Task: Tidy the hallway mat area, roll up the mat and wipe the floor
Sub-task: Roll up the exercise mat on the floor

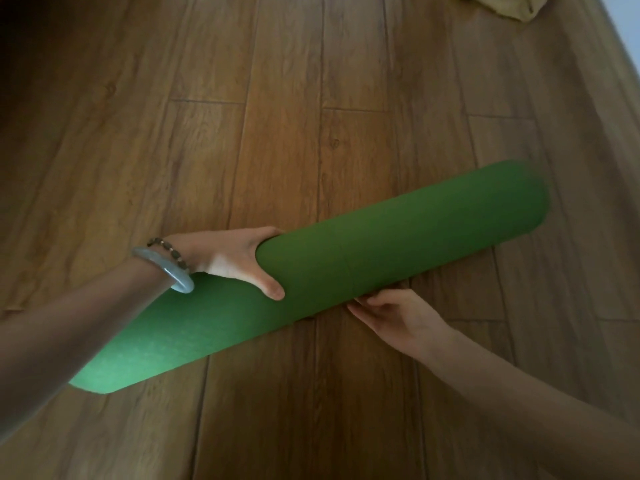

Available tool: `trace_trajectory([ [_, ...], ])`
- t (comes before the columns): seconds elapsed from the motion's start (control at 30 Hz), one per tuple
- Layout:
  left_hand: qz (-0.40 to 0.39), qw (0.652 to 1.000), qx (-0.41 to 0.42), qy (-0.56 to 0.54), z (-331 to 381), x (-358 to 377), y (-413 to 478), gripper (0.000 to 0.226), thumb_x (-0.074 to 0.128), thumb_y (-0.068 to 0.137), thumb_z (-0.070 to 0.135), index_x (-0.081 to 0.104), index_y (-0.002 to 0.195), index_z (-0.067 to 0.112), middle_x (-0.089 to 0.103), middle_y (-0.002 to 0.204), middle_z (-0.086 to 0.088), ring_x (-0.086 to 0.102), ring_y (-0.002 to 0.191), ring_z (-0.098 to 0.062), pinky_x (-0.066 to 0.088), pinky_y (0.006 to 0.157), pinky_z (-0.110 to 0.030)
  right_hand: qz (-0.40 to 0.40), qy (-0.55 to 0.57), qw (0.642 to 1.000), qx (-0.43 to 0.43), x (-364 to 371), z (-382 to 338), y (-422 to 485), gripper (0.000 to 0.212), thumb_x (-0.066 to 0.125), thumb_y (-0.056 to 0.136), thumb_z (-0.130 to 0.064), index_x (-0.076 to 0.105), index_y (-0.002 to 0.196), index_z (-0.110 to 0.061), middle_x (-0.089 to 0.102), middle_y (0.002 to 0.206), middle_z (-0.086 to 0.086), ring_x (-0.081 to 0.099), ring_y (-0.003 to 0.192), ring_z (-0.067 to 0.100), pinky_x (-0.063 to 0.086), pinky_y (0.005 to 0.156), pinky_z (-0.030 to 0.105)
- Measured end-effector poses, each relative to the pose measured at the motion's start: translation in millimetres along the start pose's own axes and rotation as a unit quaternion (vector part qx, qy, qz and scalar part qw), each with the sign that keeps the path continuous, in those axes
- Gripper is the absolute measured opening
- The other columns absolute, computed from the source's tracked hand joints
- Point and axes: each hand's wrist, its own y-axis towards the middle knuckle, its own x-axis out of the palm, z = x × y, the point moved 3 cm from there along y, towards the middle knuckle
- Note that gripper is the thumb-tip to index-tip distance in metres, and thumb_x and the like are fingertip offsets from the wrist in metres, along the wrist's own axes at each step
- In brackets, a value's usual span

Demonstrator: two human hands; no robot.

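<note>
A green mat (398,240), rolled into a long tube, stretches diagonally from lower left to upper right above the wooden floor (284,98). My left hand (235,259) grips the roll near its middle, thumb on the near side and fingers wrapped over the far side. Under the roll's near edge, my right hand (391,315) holds it from below with its fingertips curled against the mat. The roll's right end is blurred.
A crumpled yellow cloth (502,5) lies on the floor at the top edge, right of centre. A pale wall or skirting (628,36) runs along the far right. Bare planks surround the mat.
</note>
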Motion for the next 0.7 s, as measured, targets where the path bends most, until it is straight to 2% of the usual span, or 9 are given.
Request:
trace_trajectory([
  [0.17, 0.000, 0.999, 0.030, -0.019, -3, 6, -3, 0.100, 0.083, 0.043, 0.055, 0.034, 0.129, 0.042, 0.060, 0.114, 0.016, 0.062, 0.100, -0.006, 0.054, 0.087, -0.034, 0.014, 0.039, 0.999, -0.004, 3, -3, -4, 0.051, 0.026, 0.075, 0.026, 0.060, 0.090, -0.009, 0.063, 0.092, 0.015, 0.059, 0.099, 0.030, 0.042, 0.100, 0.051],
  [0.33, -0.013, 0.996, 0.008, -0.091, -13, 14, -18, 0.104, 0.088, 0.039, 0.051, 0.035, 0.128, 0.041, 0.063, 0.114, 0.011, 0.067, 0.095, -0.007, 0.057, 0.082, -0.036, -0.039, 0.016, 0.999, 0.020, 15, -10, -9, 0.051, 0.031, 0.071, 0.021, 0.061, 0.097, -0.010, 0.061, 0.100, 0.014, 0.057, 0.104, 0.032, 0.043, 0.098, 0.055],
  [0.43, 0.003, 0.993, -0.004, -0.118, -7, 7, -52, 0.102, 0.087, 0.040, 0.049, 0.036, 0.128, 0.040, 0.065, 0.112, 0.009, 0.068, 0.093, -0.009, 0.058, 0.079, -0.033, -0.082, 0.009, 0.996, 0.016, 44, -17, -30, 0.047, 0.039, 0.068, 0.013, 0.060, 0.103, -0.010, 0.059, 0.109, 0.014, 0.054, 0.112, 0.035, 0.043, 0.097, 0.056],
  [0.57, 0.029, 0.990, -0.009, -0.141, 25, -19, -135, 0.085, 0.087, 0.057, 0.025, 0.041, 0.129, 0.030, 0.064, 0.110, 0.010, 0.066, 0.094, -0.007, 0.055, 0.075, -0.022, -0.119, 0.043, 0.992, 0.017, 98, -36, -93, 0.053, 0.055, 0.063, 0.005, 0.057, 0.115, -0.008, 0.055, 0.123, 0.018, 0.046, 0.126, 0.040, 0.044, 0.097, 0.055],
  [0.63, 0.026, 0.991, -0.006, -0.135, 48, -41, -191, 0.088, 0.089, 0.055, 0.029, 0.041, 0.128, 0.032, 0.064, 0.110, 0.012, 0.065, 0.095, -0.004, 0.053, 0.080, -0.020, -0.151, 0.034, 0.988, 0.030, 134, -50, -144, 0.070, 0.074, 0.058, -0.005, 0.054, 0.125, -0.009, 0.052, 0.133, 0.018, 0.046, 0.127, 0.038, 0.042, 0.101, 0.054],
  [0.7, 0.023, 0.992, -0.004, -0.125, 77, -64, -251, 0.097, 0.091, 0.044, 0.045, 0.040, 0.126, 0.038, 0.063, 0.114, 0.009, 0.065, 0.098, -0.007, 0.053, 0.088, -0.027, -0.176, 0.020, 0.984, 0.037, 173, -69, -199, 0.089, 0.087, 0.055, -0.025, 0.049, 0.134, -0.013, 0.050, 0.138, 0.014, 0.045, 0.128, 0.035, 0.038, 0.105, 0.052],
])
